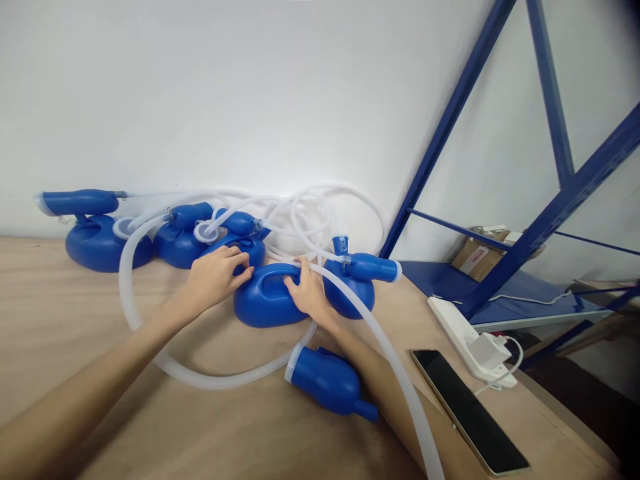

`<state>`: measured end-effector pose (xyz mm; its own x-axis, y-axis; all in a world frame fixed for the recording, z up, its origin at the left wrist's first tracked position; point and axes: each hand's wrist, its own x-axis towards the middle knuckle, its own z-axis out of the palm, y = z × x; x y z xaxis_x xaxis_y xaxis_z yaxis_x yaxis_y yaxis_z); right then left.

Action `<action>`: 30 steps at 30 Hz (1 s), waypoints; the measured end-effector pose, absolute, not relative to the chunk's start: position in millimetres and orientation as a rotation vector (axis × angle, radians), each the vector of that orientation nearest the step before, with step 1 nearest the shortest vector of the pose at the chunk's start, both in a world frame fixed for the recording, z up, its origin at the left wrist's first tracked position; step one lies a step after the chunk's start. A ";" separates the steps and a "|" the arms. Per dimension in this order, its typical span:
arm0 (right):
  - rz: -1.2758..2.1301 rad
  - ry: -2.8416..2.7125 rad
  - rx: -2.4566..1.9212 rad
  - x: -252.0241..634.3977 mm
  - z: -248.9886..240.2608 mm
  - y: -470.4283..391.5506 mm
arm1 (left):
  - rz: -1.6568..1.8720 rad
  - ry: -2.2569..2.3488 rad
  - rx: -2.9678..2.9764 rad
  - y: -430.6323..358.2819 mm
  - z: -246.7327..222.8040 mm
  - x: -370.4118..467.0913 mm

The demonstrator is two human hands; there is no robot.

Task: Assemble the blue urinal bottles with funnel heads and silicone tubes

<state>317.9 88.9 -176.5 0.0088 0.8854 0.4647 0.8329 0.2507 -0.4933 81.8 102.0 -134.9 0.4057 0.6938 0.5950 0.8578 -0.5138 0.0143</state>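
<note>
Blue container between both hands on the table; left hand curled, right hand with thumb and finger parted, grips unclear; steadying seems in hand; next move calls for firm hold

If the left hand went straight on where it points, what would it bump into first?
Probably the rear jug, just behind the front jug. The left hand overlaps it in the picture and may already touch it; depth is unclear.
</note>
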 end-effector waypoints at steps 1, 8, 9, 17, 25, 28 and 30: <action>0.090 -1.808 -1.572 318.0 -176.8 89.1 | -0.808 -1.381 -2.372 100.5 -134.0 83.6; 0.127 -1.803 -1.567 318.9 -177.1 90.5 | -0.838 -1.417 -2.361 100.4 -133.4 87.6; 0.132 -1.802 -1.572 319.0 -177.0 90.6 | -0.833 -1.395 -2.364 100.9 -133.8 87.3; 0.131 -1.818 -1.557 318.9 -173.3 88.9 | -0.853 -1.249 -2.305 100.8 -141.4 83.0; 0.088 -1.812 -1.543 318.9 -175.6 90.2 | -0.946 -1.244 -2.176 105.7 -150.0 85.9; 0.112 -1.803 -1.563 319.6 -177.8 92.1 | -0.915 -1.224 -2.201 107.4 -149.0 86.2; 0.126 -1.797 -1.572 319.6 -178.3 92.5 | -0.864 -1.221 -2.212 106.8 -148.1 86.3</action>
